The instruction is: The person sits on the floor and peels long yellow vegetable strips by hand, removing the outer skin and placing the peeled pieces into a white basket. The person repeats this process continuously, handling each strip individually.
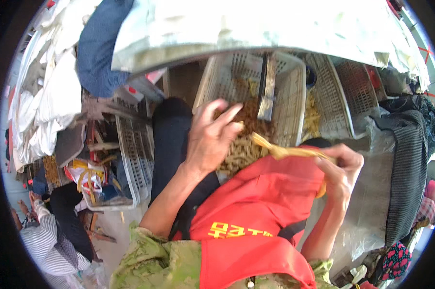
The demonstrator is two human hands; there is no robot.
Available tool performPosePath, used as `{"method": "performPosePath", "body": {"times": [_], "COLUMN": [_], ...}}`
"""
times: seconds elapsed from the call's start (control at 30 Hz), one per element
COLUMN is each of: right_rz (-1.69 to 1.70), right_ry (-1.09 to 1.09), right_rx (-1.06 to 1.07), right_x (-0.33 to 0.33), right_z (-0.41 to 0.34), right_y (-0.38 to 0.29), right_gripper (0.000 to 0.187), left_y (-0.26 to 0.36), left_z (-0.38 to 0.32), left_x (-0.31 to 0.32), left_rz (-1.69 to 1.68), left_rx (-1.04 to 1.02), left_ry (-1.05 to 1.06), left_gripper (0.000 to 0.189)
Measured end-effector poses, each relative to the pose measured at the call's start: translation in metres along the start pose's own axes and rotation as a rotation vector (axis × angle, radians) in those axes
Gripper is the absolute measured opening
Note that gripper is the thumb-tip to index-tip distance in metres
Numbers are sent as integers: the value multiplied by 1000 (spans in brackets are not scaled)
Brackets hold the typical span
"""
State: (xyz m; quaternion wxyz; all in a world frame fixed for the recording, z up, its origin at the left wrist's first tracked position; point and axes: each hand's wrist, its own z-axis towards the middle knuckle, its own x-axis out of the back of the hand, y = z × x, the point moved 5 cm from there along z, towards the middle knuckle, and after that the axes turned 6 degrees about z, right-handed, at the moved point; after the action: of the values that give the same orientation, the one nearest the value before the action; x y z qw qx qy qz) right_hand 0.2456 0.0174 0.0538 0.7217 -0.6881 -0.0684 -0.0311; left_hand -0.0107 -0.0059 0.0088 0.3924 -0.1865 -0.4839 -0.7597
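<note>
My left hand (pixel 210 139) is raised over the crate with its fingers apart, blurred by motion. A small yellowish spot shows at its thumb tip; I cannot tell whether it is a scrap. My right hand (pixel 342 168) pinches one end of a pliable yellow strip (pixel 284 151), which looks knotted or folded near its free end. The strip stretches leftward above the red apron (pixel 261 188) on my lap. Between my knees stands a pale perforated plastic crate (pixel 288 97). Many small tan and brown pieces (pixel 244 153) lie in it, some hidden by my hand.
A white-covered table (pixel 239 29) overhangs the crate. A wooden slat (pixel 268 86) extends into it. More crates (pixel 329 94) stand to the right, near a dark ribbed cloth (pixel 407 173). At left are another crate (pixel 130 162) and a seated person in striped sleeves (pixel 46 231).
</note>
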Motion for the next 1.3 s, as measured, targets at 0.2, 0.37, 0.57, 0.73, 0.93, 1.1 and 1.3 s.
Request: {"method": "performPosePath", "body": {"times": [0.2,0.37,0.57,0.73,0.93,1.1,1.3], "right_rz": [-122,620,-114,-262,176,108,-114], "right_ry": [-96,-379,-297,-47,-119,40,56], "right_rx": [197,-300,132,353,-100,-56,-126], "right_x": [-28,-53,-54,-60,-64,12,-6], "right_z": [11,-9,6,6,2,15,51], "right_y": [-35,-1,5,-29,0,19,21], "right_gripper": [28,13,15,19,17,11,11], "left_y": [81,88,87,46,37,11,-23], "left_z": [23,18,37,27,15,18,57], "left_x": [-7,-9,12,8,-16,0,-46], "left_rz": [-646,-1481,-133,-513,-691,-504,-398], "left_rx": [120,13,-468,182,68,75,297], "left_ry": [-512,-260,-62,-377,-324,-80,-184], "left_gripper": [23,28,10,15,8,19,26]}}
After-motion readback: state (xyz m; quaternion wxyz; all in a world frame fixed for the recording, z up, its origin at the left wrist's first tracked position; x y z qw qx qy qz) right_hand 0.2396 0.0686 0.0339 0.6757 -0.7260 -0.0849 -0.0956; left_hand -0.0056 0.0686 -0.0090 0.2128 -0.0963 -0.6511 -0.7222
